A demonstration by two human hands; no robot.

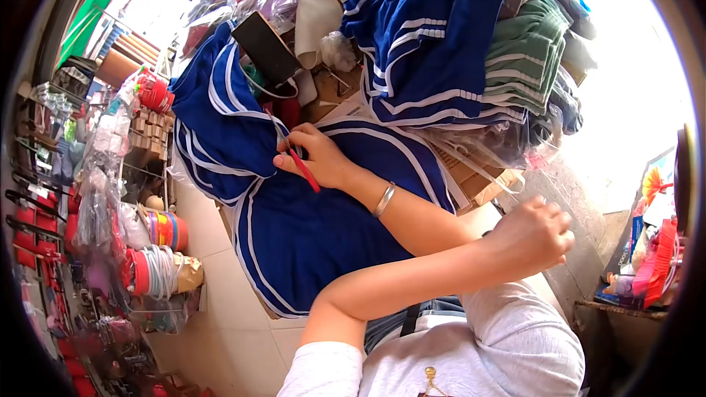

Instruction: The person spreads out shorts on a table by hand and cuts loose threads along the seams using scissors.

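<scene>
My right hand (320, 158) is closed around a red-handled cutting tool (304, 171), whose metal end lies at the white-striped edge of a folded blue garment (220, 114). Beneath and beside it spreads a larger piece of blue cloth (316, 235) with white double stripes. My left arm crosses over my right forearm, and my left hand (531, 239) is held up at the right with its fingers curled in. Whatever it may hold is hidden.
Piled blue garments (441, 37) and green ones (522, 51) stand at the back right. A black phone (266, 48) with a white cable rests behind the cloth. Shelves at left hold thread and elastic rolls (168, 229); at right stands a box of bright items (651, 257).
</scene>
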